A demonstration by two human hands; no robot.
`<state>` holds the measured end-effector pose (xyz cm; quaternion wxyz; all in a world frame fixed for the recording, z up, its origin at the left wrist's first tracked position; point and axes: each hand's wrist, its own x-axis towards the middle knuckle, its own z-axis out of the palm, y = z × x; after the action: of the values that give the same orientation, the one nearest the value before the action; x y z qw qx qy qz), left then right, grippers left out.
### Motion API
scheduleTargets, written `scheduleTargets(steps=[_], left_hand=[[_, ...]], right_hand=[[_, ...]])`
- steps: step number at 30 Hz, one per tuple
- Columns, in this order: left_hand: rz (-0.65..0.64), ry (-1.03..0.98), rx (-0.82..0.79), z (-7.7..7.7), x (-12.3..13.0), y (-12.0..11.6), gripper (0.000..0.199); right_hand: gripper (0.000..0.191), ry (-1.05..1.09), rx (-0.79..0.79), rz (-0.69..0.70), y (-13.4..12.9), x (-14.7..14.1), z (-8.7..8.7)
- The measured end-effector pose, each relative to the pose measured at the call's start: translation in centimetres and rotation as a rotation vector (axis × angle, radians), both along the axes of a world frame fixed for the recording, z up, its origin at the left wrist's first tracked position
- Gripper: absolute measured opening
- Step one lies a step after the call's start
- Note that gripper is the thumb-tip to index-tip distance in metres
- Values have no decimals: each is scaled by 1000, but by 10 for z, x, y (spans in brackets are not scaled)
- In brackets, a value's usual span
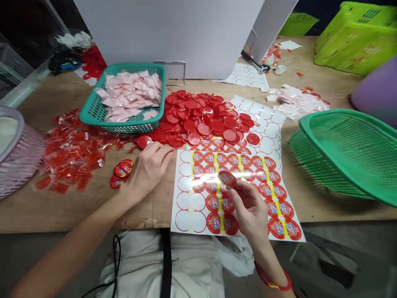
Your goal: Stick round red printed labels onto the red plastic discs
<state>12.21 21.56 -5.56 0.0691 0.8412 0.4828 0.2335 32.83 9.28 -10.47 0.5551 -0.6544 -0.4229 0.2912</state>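
My right hand (251, 207) pinches a round red sticker (227, 178) between thumb and fingers, just above a sticker sheet (190, 203). The sheet carries rows of red round labels with yellow strips, and its left column is bare circles. At the front edge of a heap of red plastic discs (203, 129) is my left hand (150, 167), fingers close together and pointing right. A bit of red shows at its fingertips, too small to make out. Several labelled red discs (122, 169) lie left of that wrist.
A teal basket (122, 126) of pale pink packets stands behind the left hand. Red sachets (74, 153) spread beside a lilac basket (21, 161). A green basket (344, 165) sits at right, near white packets (299, 101). A white panel (173, 37) rises behind; lime crates (353, 41) stand far right.
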Motion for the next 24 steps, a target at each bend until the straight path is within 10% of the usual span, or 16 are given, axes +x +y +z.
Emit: scheduleTargets(steps=[5,11,24], left_hand=[[147,-268,-580,-20,22,-50,18],[12,-139,-212,-50,11,-72,40],[-66,-113,-245,-65,8,-73,62]], right_hand=[[12,-64,-39,103,6,1,7],[14,-181,-133,358,22,-3,6],[15,-495,-128,559,43,-34,1]])
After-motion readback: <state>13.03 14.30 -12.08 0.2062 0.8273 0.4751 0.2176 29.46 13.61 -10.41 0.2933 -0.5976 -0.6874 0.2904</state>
